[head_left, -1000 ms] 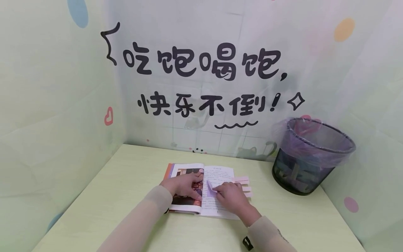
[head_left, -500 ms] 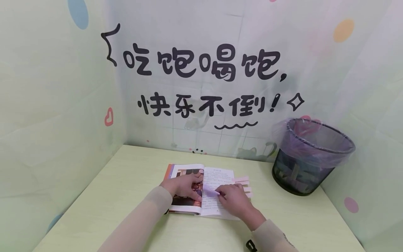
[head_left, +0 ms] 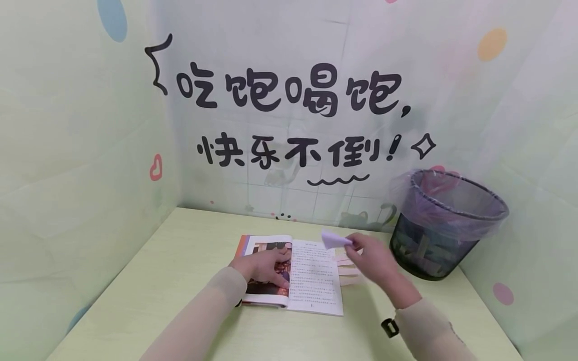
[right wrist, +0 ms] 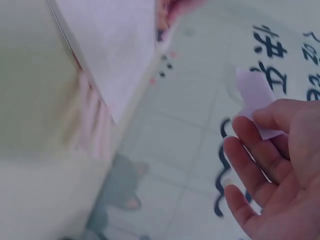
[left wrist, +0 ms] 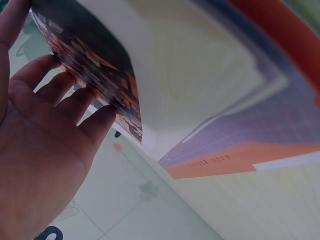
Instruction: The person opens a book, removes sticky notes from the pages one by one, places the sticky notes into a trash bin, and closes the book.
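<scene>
An open book (head_left: 313, 281) lies on the table, a dark picture on its left page and printed text on the right. My left hand (head_left: 264, 266) rests on the picture page, fingers spread; the left wrist view shows its fingertips touching that page (left wrist: 95, 60). Between thumb and index finger, my right hand (head_left: 372, 258) pinches a small purple sticky note (head_left: 334, 239), raised above the book's right edge. In the right wrist view this sticky note (right wrist: 256, 95) is apart from the book. Several pink page tabs (head_left: 347, 271) stick out from the right page's edge.
A black mesh wastebasket (head_left: 433, 250) with a thin purple liner stands at the table's back right, just beyond my right hand. Pale walls enclose the table (head_left: 135, 291) at the back and on both sides; the back wall bears large black lettering (head_left: 289, 93).
My right hand has lifted the purple sticky note off the right page and carried it up and to the right, toward the wastebasket. The left hand has stayed in place on the book.
</scene>
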Demonstrator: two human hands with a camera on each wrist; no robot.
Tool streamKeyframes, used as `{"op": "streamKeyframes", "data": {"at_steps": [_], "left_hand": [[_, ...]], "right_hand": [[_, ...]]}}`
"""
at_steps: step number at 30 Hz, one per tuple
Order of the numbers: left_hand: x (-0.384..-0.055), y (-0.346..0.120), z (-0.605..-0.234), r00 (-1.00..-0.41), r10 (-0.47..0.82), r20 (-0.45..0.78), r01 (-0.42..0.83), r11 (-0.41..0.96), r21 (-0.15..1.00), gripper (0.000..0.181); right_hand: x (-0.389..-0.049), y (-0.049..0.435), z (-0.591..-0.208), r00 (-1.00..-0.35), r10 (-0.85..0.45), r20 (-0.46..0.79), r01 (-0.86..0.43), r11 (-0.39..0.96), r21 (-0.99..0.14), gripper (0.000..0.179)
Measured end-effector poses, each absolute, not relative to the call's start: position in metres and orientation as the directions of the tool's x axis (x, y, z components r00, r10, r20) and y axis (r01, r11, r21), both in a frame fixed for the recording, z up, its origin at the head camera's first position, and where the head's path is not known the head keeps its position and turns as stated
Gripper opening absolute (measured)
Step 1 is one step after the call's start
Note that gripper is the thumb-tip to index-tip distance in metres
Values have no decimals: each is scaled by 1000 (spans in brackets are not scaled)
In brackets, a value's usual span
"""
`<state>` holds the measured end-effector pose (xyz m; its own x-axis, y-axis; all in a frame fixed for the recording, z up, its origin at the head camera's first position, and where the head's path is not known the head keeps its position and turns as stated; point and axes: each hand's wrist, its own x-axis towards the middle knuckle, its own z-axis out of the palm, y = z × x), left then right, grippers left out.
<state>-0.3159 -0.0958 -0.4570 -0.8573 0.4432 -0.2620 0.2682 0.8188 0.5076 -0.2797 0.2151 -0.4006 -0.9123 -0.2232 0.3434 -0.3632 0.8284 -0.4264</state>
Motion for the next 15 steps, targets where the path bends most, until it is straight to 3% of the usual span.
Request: {"op": "streamKeyframes", "data": {"at_steps": [7, 15], "left_hand": [[-316, -97, -457, -859, 441, -260, 262, 815, 517, 95], [-314, -98, -457, -863, 438, -252, 260, 812, 523, 96]], "right_hand": [[-288, 272, -340, -878, -84, 471, -287, 880, -379, 26], [-293, 343, -289, -854, 116, 508, -83, 933, -351, 37]]}}
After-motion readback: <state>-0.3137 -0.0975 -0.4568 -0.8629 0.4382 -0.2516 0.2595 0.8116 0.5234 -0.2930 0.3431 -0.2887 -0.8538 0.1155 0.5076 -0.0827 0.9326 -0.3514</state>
